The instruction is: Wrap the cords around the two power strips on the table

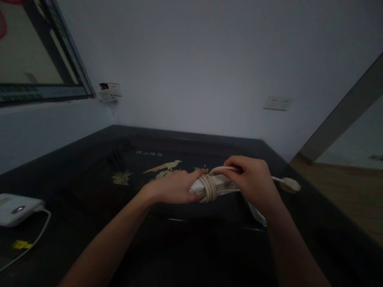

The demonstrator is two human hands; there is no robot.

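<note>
A white power strip (pixel 223 182) is held above the dark table, with several turns of its off-white cord (pixel 210 189) wrapped around it. My left hand (pixel 172 186) grips the strip's left end, thumb on top by the wrapped turns. My right hand (pixel 253 175) is closed on the cord's loose length, pinching it between thumb and fingers over the strip's right part. From behind that hand the cord runs on to a pale plug (pixel 290 185) at the right. The strip's right end is hidden by my right hand.
Below is a glossy black table (pixel 149 231) with a bird and flower picture. A white box-like device (pixel 19 209) with a cable and yellow tag (pixel 22 244) lies at left. Part of a white object (pixel 256 214) shows beneath my right hand. Wall sockets (pixel 278 103) are behind.
</note>
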